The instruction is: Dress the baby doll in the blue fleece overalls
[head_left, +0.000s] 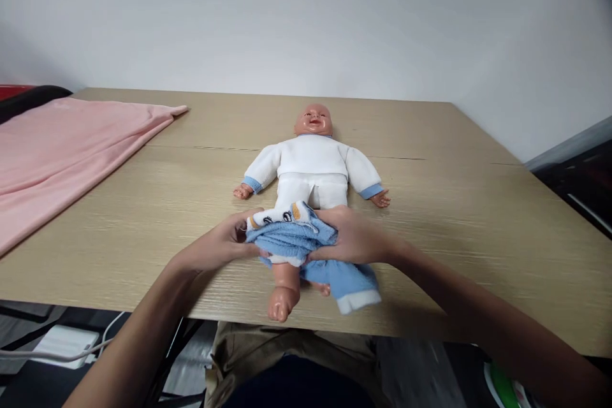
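Observation:
A baby doll lies on its back, head away from me, in a white top with blue cuffs and white bottoms. Blue pants with a white patch showing printed eyes are bunched across its legs. On the left side of the bunch, my left hand grips the fabric between thumb and fingers. My right hand pinches the opposite side. One bare doll foot sticks out below the bunched cloth. The other foot is mostly covered by a loose pant leg with a white cuff, spread to the right.
The wooden table reaches back to a white wall. A pink cloth covers its left end. Below the front edge, a white box with a cable is at the left. A dark object stands beyond the right edge.

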A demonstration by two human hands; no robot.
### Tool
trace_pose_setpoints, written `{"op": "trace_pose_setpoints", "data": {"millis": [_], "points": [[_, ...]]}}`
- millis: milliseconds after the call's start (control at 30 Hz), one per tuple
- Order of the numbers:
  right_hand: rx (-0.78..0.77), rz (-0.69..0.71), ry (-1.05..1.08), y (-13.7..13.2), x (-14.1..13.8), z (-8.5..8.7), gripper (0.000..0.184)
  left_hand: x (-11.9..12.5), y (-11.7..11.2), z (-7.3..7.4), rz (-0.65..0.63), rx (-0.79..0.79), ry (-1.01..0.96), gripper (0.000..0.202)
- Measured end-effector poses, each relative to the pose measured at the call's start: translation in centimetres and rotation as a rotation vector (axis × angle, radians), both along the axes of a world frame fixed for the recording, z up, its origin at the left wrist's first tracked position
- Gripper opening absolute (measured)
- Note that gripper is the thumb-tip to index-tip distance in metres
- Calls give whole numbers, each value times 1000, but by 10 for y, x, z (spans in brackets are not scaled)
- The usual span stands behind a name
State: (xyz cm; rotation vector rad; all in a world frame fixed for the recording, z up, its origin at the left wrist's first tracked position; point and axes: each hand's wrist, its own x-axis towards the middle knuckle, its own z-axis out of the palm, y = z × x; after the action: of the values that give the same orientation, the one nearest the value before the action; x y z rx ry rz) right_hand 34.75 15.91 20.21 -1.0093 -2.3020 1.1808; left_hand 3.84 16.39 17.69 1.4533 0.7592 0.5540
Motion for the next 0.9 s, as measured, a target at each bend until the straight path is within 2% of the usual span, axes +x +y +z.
{"op": "trace_pose_setpoints", "data": {"millis": [100,167,267,333,433,533,567,633,733,800,900], "points": [[-14,-48,71,-2,-3,3,62,-2,5,-7,14,-42,-98,61],[-25,-12,98,-2,-1,8,68,-2,8,-9,60,31,-106,70],[-30,50,128,-1,10,16,43,0,11,-6,147,174,-24,69],[-46,7,185,-1,20,14,35,4,12,-3,166,220,-3,65],[-224,-71,382,-2,33,2,43,10,13,3,172,269,-15,57],[-395,-188,568,-3,36,-14,65,13,15,5,193,262,-32,52],[-399,-237,594,-4,35,-18,66,13,16,5,208,238,-48,50],[-345,-310,576,-5,31,-21,55,13,19,2,242,182,-93,50],[-233,-336,506,-6,29,-18,41,10,23,-1,257,159,-99,47],[-208,-330,510,-7,31,-11,43,9,25,1,240,221,-25,42],[-289,-175,492,-10,38,1,44,14,25,12,302,463,141,45]]}}
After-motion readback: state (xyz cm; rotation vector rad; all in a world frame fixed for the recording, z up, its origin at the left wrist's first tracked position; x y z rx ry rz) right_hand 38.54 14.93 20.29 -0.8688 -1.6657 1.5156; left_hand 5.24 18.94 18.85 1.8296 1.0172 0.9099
